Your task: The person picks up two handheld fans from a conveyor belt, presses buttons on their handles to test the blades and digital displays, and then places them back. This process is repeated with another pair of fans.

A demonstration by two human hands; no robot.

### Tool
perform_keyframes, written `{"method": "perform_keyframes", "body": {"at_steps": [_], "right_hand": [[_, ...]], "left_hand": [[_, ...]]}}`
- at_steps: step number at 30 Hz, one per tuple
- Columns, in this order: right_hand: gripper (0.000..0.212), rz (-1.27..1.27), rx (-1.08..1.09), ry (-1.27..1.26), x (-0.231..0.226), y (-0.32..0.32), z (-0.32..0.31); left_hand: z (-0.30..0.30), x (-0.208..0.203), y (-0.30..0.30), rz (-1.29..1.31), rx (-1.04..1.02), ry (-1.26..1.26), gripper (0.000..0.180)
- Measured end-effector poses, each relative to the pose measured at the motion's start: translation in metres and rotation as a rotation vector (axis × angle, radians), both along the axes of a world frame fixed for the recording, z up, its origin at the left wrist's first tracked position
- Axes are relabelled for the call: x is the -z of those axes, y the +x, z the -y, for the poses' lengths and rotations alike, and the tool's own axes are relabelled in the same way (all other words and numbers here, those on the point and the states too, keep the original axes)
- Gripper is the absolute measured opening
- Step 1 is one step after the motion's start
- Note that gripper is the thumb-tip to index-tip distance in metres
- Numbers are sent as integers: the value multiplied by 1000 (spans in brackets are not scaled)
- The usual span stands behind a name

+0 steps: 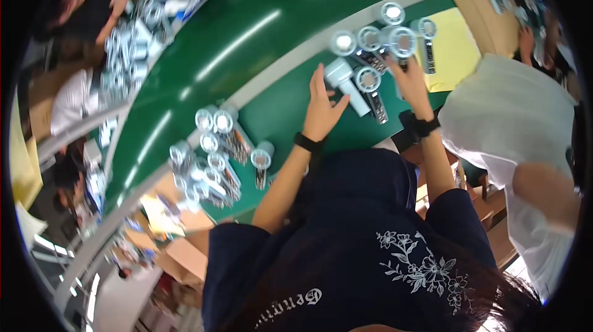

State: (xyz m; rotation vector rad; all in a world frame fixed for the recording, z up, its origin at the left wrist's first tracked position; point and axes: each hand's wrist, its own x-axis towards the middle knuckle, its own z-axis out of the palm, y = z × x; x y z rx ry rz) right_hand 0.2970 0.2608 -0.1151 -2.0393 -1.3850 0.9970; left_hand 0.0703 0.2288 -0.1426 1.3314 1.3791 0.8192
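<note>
Several pale-blue handheld devices with round ring heads and straight handles lie on the green work surface in front of me. My left hand [322,111] is open, its fingers spread, beside a pale-blue device lying with its smooth side up [354,96]. Between my hands lies another device [369,79], its open handle showing dark inner parts. My right hand [410,82] closes its fingers round the handle of a ring-headed device [403,42], which looks raised above the others; the fingers partly hide the handle. More ring-headed devices [369,38] sit just left of it.
Another cluster of devices [213,171] lies left of my left forearm. On the right are a yellow sheet [460,48] with a device [427,38] at its edge, cardboard [485,17], and a person in white [506,109]. Beyond a grey rail [272,88] runs a green belt [247,42].
</note>
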Motion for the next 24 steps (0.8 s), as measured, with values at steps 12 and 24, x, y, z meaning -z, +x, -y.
{"method": "perform_keyframes", "body": {"at_steps": [12, 24], "right_hand": [[45, -919, -199, -316, -62, -90, 65], [55, -1406, -386, -465, -131, -138, 84]], "left_hand": [[167, -2, -154, -886, 424, 147, 46], [146, -65, -161, 18, 22, -491, 35]]}}
